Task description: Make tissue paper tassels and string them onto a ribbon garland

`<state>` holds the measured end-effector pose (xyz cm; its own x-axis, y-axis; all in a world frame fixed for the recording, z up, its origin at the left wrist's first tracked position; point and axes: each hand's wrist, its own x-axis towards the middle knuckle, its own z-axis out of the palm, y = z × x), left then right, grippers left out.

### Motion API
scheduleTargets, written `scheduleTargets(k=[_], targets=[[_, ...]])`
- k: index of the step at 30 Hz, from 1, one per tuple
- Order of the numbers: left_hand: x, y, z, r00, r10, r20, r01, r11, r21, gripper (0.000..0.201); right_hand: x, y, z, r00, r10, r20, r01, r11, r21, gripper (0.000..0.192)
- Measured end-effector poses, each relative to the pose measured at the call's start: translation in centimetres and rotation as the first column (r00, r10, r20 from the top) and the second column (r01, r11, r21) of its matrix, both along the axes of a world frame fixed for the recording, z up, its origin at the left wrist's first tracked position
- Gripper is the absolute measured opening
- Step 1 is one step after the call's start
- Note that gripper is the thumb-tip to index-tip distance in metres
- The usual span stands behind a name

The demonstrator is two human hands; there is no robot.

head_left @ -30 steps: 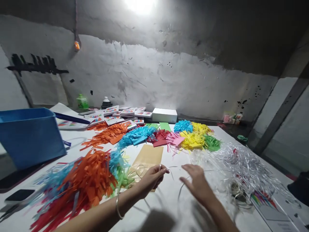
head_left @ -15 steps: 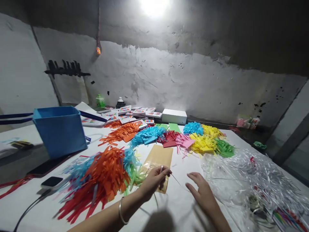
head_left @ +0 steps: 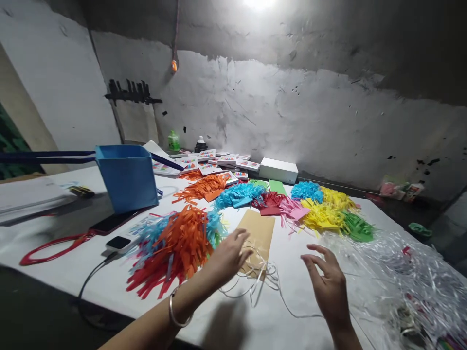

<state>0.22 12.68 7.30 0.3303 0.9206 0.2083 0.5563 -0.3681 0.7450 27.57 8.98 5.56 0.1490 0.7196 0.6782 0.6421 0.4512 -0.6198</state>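
My left hand point(head_left: 228, 255), with a bangle at the wrist, hovers over the brown paper piece point(head_left: 258, 226). Its thumb and fingers are apart, and it appears to hold nothing. Beneath its fingertips a loose tangle of thin white string point(head_left: 270, 273) rests partly on the brown paper, and a strand trails right, passing behind my right hand. Over the white tabletop to the right is my right hand point(head_left: 326, 279), fingers curved with a gap between thumb and index finger. Left of my left hand lies a bunch of orange and red paper tassels point(head_left: 182, 243).
A blue box with straps point(head_left: 127, 177) stands at left, behind a small white device point(head_left: 122, 243) on a cable. Coloured fringe bundles point(head_left: 321, 214) line the back, before a white box point(head_left: 278, 170) and printed packs point(head_left: 207, 167). Clear plastic and shiny strips point(head_left: 419, 272) cover the right.
My left hand has let go of the string, which now lies in loose loops on the brown paper and tabletop. The view has turned left, so things appear shifted right.
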Motion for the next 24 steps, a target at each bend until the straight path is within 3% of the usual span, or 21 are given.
scheduleTargets(k=[3,5,7,10,13,17,19,21,23,24], targets=[[1.9,-1.4,0.1,0.972,-0.168,-0.165,0.177,0.983,0.042,0.03,-2.6,-0.1,1.4,0.99,0.132,0.054,-0.129,0.99,-0.054,0.023],[3.3,-1.8,-1.0,0.947,-0.174,-0.272,0.183,0.983,0.007,0.018,-3.6,0.2,1.2,0.987,0.153,0.051,-0.146,0.983,-0.114,0.023],[4.1,-1.9,-2.7,0.94,-0.126,-0.317,0.116,0.992,-0.049,0.009,-3.7,0.5,0.1,0.985,0.169,0.044,-0.157,0.968,-0.198,0.022],[4.3,-1.8,-5.1,0.942,-0.118,-0.314,0.083,0.989,-0.122,0.014,-3.0,0.4,-2.5,0.981,0.191,0.028,-0.173,0.935,-0.31,0.023],[4.1,-1.5,-5.7,0.964,-0.141,-0.226,0.103,0.979,-0.174,0.008,-2.5,-0.2,-4.9,0.978,0.208,-0.004,-0.195,0.907,-0.373,0.025],[3.3,-0.8,-3.3,0.978,-0.204,0.041,0.207,0.946,-0.248,0.015,-3.0,-0.9,-5.3,0.981,0.184,-0.058,-0.192,0.909,-0.37,0.026],[2.7,-0.5,-1.2,0.945,-0.25,0.21,0.302,0.912,-0.278,0.026,-4.3,-1.0,-4.4,0.962,0.232,-0.146,-0.27,0.896,-0.353,0.044],[2.0,-0.3,1.3,0.887,-0.283,0.364,0.395,0.873,-0.284,0.035,-6.1,-0.9,-3.1,0.865,0.391,-0.315,-0.489,0.796,-0.356,0.065],[0.7,0.2,3.9,0.825,-0.261,0.502,0.43,0.866,-0.256,0.038,-7.3,-0.5,-2.1,0.723,0.52,-0.455,-0.683,0.633,-0.364,0.062],[-0.3,0.6,5.2,0.792,-0.227,0.566,0.416,0.88,-0.229,0.037,-7.5,-0.2,-1.7,0.684,0.544,-0.486,-0.726,0.577,-0.375,0.055]])
